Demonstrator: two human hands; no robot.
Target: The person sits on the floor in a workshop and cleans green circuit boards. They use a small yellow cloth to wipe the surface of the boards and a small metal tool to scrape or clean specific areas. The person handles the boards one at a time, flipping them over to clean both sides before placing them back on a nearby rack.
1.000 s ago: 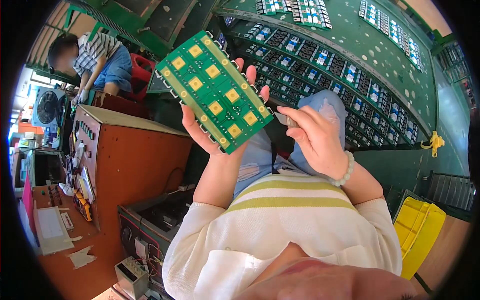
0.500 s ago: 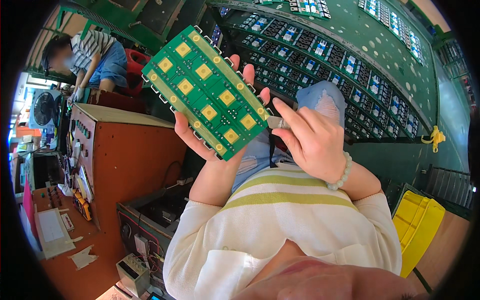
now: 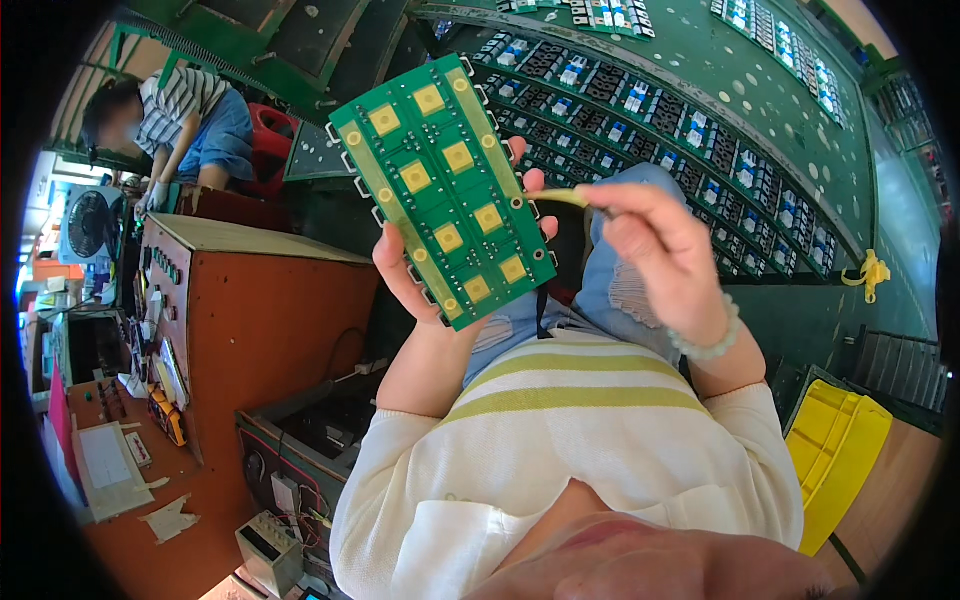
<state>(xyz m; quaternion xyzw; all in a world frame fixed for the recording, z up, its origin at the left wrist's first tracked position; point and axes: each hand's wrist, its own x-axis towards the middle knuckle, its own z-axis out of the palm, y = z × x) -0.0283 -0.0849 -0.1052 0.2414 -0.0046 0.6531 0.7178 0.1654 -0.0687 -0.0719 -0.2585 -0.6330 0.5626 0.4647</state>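
A green circuit board with rows of square gold-coloured pads is tilted in my left hand. My left thumb grips one long edge, and the fingers wrap round the other from behind. Metal loops stick out along both long edges. Yellowish translucent tape runs along the board's left side. A second tape strip lies along the right side, its lower end lifted off and pinched in my right hand. Two ringed holes show bare below the lifted part. Something dark, partly hidden, is also in the right fingers.
A green rack with several rows of component-filled boards stands ahead and right. To the left is an orange-brown wooden cabinet; a yellow plastic bin is at right. Another person works at the far left.
My right hand has pulled the tape end up and away to the right, uncovering two holes. The board has shifted right and turned more upright in my left hand.
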